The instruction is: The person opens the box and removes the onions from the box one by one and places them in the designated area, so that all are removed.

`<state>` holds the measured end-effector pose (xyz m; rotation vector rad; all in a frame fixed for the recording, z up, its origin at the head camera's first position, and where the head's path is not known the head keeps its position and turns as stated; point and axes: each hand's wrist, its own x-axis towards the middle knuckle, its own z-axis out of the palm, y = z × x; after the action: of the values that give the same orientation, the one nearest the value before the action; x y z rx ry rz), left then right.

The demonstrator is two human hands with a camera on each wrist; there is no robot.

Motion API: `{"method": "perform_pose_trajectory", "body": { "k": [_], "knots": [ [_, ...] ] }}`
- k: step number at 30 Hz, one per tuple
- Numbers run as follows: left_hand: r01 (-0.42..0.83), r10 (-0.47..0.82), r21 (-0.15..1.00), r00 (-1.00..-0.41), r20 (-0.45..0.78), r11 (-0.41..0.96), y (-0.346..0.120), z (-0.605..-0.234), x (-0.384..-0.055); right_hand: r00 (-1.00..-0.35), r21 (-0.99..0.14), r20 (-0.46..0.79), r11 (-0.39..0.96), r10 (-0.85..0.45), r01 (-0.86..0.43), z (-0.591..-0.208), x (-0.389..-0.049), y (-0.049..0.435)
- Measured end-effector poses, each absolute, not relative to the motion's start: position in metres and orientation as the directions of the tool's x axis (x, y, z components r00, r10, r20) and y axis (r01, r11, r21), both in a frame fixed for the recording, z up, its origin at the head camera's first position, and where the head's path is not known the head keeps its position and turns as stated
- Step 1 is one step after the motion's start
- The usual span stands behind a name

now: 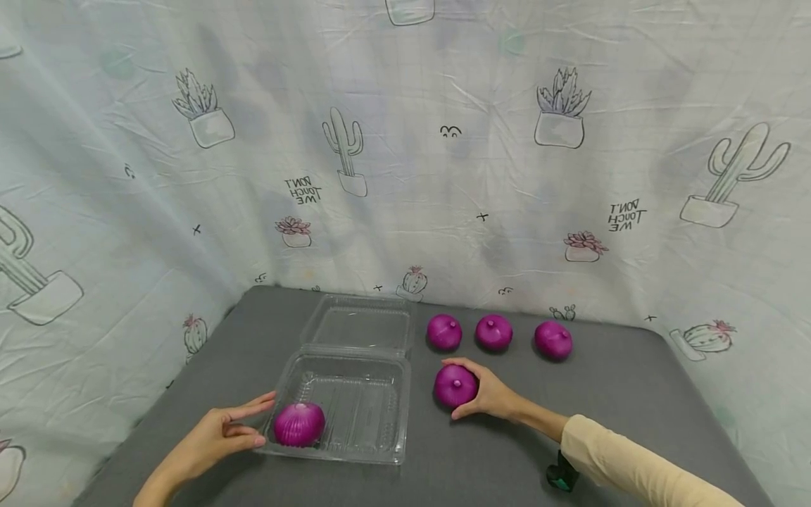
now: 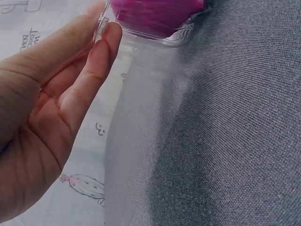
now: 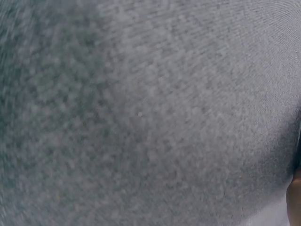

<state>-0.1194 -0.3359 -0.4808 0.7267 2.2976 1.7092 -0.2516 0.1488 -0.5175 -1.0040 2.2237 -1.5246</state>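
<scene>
A clear plastic clamshell container (image 1: 361, 456) lies with its lid (image 1: 361, 327) folded back behind it. One purple onion (image 1: 300, 424) sits in its front left corner. At that corner, my left hand (image 1: 205, 440) holds the container's rim between thumb and fingers. The left wrist view shows this hand (image 2: 61, 94) with its fingertips at the clear plastic edge, close to the onion. Right of the container, my right hand (image 1: 491, 393) grips another purple onion (image 1: 455, 386) from its right side, thumb in front and fingers behind. Only a sliver of that hand (image 3: 295, 200) enters the right wrist view.
Three more purple onions, a left one (image 1: 444, 332), a middle one (image 1: 493, 332) and a right one (image 1: 553, 341), line the back of the grey table (image 1: 608, 394). A cactus-print curtain (image 1: 443, 176) surrounds the table behind and at the sides. A small dark object (image 1: 562, 473) appears below the right sleeve.
</scene>
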Motion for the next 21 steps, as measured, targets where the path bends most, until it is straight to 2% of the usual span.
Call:
{"method": "perform_pose_trajectory", "body": {
  "k": [4,11,21],
  "knots": [
    [0.267,0.484,0.938,-0.865,0.132,0.222,-0.334,-0.48,-0.119,-0.714,-0.885,0.19,0.197,-0.674,-0.422,-0.518,-0.251,0.151],
    [0.256,0.488,0.942,-0.865,0.122,0.219,-0.333,-0.478,-0.119,-0.691,-0.921,0.215,0.092,-0.69,-0.378,-0.509,-0.25,0.157],
    [0.255,0.498,0.947,-0.858,0.128,0.196,-0.336,-0.478,-0.12,-0.724,-0.914,0.257,0.084,-0.64,-0.398,-0.484,-0.245,0.165]
  ]
}}
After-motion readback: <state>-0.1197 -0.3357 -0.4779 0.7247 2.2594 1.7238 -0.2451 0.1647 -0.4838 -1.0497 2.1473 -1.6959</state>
